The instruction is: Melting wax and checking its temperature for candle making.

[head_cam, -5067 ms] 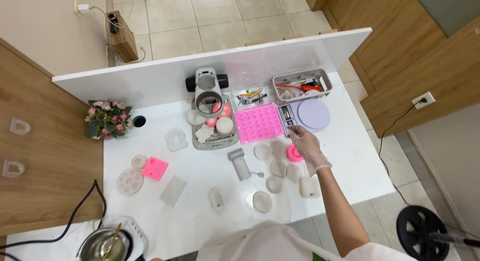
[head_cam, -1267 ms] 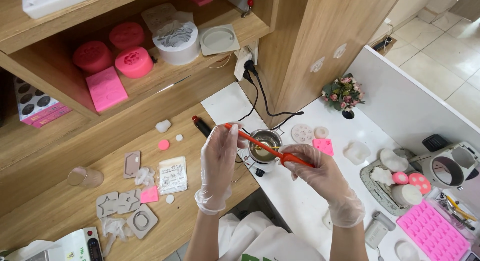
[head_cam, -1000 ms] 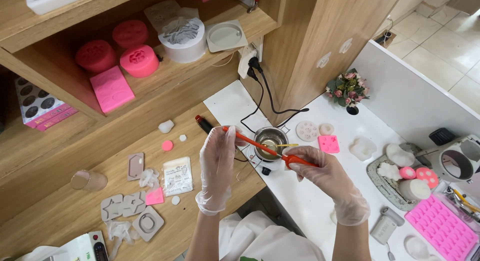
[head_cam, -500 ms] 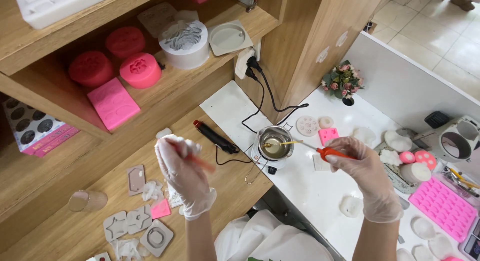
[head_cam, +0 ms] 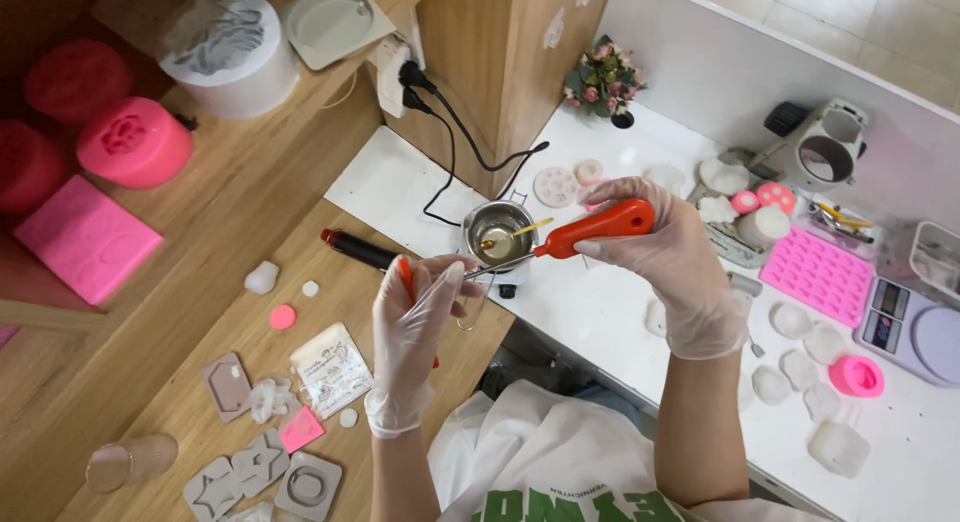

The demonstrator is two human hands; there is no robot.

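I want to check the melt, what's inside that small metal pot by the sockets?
The small metal pot holds a shallow pool of yellowish liquid, with a thin gold-coloured stirrer resting in it and poking over the rim. What the pot stands on is mostly covered by the pot itself.

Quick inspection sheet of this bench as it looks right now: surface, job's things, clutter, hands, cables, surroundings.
Surface: white table butting a wooden counter.
Job's things: orange-handled tool; orange sleeve; small metal pot holding yellowish liquid and a stick.
Clutter: pink tray mould, pale moulds, grey frames, packet.
Hands: right hand grips the handle; left hand holds the sleeve at the metal tip.
Cables: black cable from wall plug.
Surroundings: flowers, scale, shelf moulds.
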